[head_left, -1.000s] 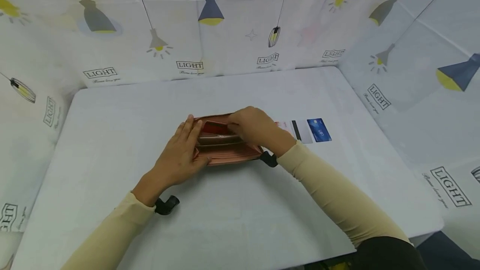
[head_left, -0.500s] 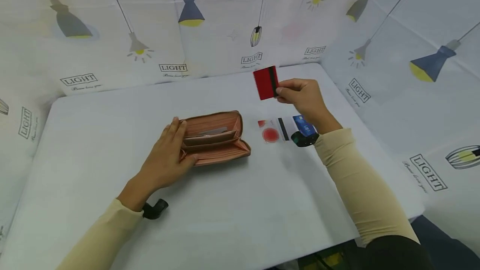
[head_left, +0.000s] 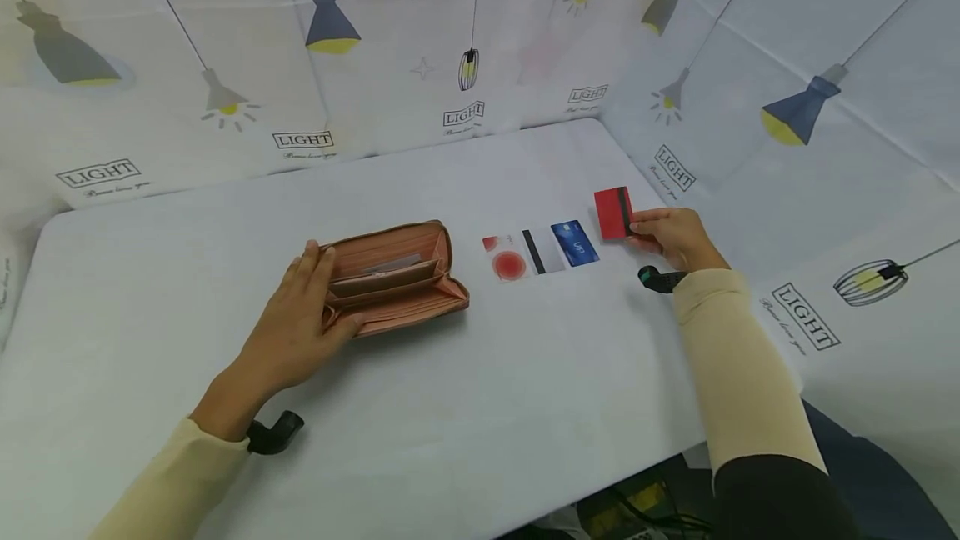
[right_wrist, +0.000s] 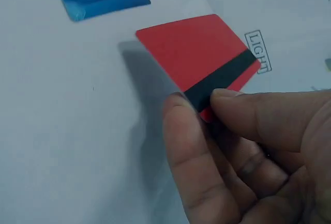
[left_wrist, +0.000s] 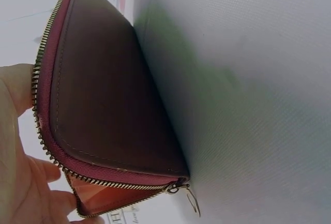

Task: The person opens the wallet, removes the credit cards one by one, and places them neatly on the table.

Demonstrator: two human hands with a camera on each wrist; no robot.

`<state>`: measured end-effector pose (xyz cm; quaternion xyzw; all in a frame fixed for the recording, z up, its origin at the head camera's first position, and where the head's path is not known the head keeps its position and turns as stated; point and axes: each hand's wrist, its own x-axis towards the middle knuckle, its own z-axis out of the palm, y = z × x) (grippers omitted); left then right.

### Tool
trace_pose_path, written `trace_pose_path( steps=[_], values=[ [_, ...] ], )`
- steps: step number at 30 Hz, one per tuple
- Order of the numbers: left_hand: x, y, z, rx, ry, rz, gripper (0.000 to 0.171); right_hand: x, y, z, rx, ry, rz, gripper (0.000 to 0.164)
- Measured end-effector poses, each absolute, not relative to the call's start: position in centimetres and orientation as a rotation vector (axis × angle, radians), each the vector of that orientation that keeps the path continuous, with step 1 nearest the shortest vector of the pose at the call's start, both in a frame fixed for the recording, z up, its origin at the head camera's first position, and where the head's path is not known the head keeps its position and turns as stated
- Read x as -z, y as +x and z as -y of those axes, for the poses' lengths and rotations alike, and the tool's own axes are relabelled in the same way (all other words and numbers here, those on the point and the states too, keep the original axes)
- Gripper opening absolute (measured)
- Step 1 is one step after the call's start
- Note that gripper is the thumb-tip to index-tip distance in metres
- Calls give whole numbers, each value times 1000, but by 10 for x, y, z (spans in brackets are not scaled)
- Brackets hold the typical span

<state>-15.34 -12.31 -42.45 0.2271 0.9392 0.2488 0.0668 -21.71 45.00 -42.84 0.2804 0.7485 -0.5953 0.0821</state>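
My left hand [head_left: 288,327] holds the left end of an unzipped wallet [head_left: 397,323], thumb at the near edge and fingers at the far edge. In the left wrist view the wallet [left_wrist: 108,89] shows its dark brown outside, its zipper teeth and a zip pull [left_wrist: 192,200]. A greyish card edge [head_left: 393,263] sticks up from an inner compartment. At the right, my right hand [head_left: 675,238] pinches a red card [head_left: 611,213] with a black stripe. The right wrist view shows this red card [right_wrist: 191,48] raised off the table, its shadow below.
Between the wallet and the red card, several cards lie in a row: a white one with a red circle [head_left: 509,265], a white one with a black stripe [head_left: 534,250], and a blue one [head_left: 576,243]. Lamp-printed cloth walls [head_left: 405,23] border the white table [head_left: 480,407].
My right hand has drawn the red card out of the wallet, lifted it, and carried it right and down beyond the blue card. The left hand has stayed on the wallet.
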Motion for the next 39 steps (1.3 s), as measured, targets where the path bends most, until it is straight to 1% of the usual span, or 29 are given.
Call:
trace_pose_path(
  steps=[6,11,15,19,24,30,34,37,39],
  values=[
    [426,-153,125,-751,688,-2834,97,437,-216,-460,1709,844,-2134,53],
    [425,-153,125,-756,701,-2849,97,440,-219,-453,1526,834,-2299,47],
    [423,-153,126,-756,703,-2844,96,432,-224,-440,1294,821,-2501,37],
    [422,-152,126,-760,715,-2830,96,427,-226,-429,970,772,-2692,29],
    [422,-152,125,-755,709,-2829,97,426,-226,-423,585,671,-2837,27],
    [422,-151,130,-734,696,-2843,96,427,-230,-409,453,595,-2846,33],
    [424,-152,132,-723,696,-2853,96,427,-235,-394,324,545,-2873,53],
    [426,-154,130,-722,704,-2852,96,419,-238,-370,276,452,-2968,64],
    [429,-156,127,-721,709,-2852,96,408,-237,-344,332,330,-3059,62]
  ],
)
